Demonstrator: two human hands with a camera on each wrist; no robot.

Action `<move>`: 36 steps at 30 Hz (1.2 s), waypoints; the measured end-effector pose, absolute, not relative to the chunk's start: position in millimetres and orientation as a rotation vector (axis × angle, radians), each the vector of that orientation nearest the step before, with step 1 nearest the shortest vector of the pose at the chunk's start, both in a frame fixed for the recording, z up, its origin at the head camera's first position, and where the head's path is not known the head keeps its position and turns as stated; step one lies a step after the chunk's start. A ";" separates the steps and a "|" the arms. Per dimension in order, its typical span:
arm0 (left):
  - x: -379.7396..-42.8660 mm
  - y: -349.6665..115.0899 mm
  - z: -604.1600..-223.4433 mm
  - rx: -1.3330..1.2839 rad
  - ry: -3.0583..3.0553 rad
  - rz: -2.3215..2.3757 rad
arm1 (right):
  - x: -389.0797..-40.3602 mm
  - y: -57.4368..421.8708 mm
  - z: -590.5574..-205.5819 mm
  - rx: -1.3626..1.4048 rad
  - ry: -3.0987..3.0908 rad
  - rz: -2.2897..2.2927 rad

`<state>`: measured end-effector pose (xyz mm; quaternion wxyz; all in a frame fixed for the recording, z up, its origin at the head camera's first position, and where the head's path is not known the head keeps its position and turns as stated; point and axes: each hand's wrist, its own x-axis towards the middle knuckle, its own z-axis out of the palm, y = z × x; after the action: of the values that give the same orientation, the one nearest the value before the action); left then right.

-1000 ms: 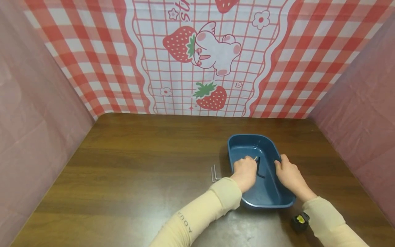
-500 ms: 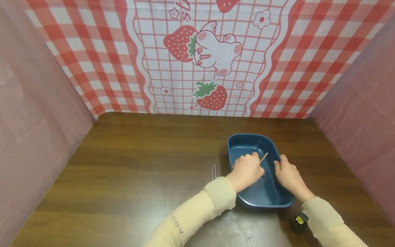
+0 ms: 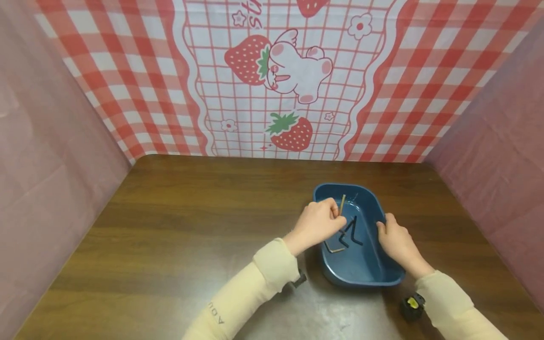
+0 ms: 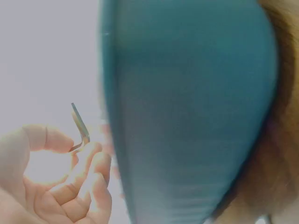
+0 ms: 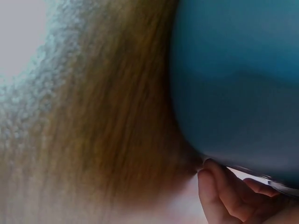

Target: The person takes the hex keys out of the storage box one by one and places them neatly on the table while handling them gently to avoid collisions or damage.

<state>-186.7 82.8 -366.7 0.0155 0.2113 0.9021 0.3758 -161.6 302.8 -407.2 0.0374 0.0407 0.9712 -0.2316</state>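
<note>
My left hand (image 3: 316, 221) is above the left side of a deep blue tray (image 3: 367, 267). Between its thumb and index finger it pinches a brass-coloured hex key (image 3: 342, 203), whose bent end (image 4: 80, 125) rises from the fingertips in the left wrist view. Inside the tray lie several black hex keys (image 3: 355, 238), and a brass-coloured L-shaped key (image 3: 336, 250) lies near its left wall. My right hand (image 3: 397, 242) grips the tray's right rim, thumb over the edge and fingers outside against the wall (image 5: 233, 116).
The tray stands on a brown wooden table (image 3: 204, 212). A black wrist camera (image 3: 412, 306) with a yellow spot sits by the right cuff, and another dark device (image 3: 300, 277) shows under the left sleeve. A checked strawberry cloth (image 3: 293, 134) hangs behind the table.
My left hand has risen and drawn back left from inside the tray, the brass-coloured hex key in its fingers. The silver keys on the table are now hidden. My right hand has hardly moved.
</note>
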 end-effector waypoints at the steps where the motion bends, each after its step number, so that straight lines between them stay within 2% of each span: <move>1: -187.5 77.2 -364.3 0.643 2.792 1.201 | -161.9 302.2 -407.0 0.125 2.976 -0.712; 7: -192.6 46.3 -358.0 0.581 2.800 1.267 | -162.3 300.9 -406.9 0.128 2.986 -0.709; 23: -195.8 3.0 -375.4 0.442 2.812 1.253 | -162.5 299.1 -406.9 0.143 2.984 -0.727; 36: -187.2 -27.5 -404.5 0.365 2.625 1.195 | -164.4 294.9 -403.3 0.134 2.908 -0.661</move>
<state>-187.2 -27.5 -404.5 0.1171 0.1247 0.8967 0.4082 -164.4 294.9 -403.3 0.0780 0.0447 0.9712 -0.2207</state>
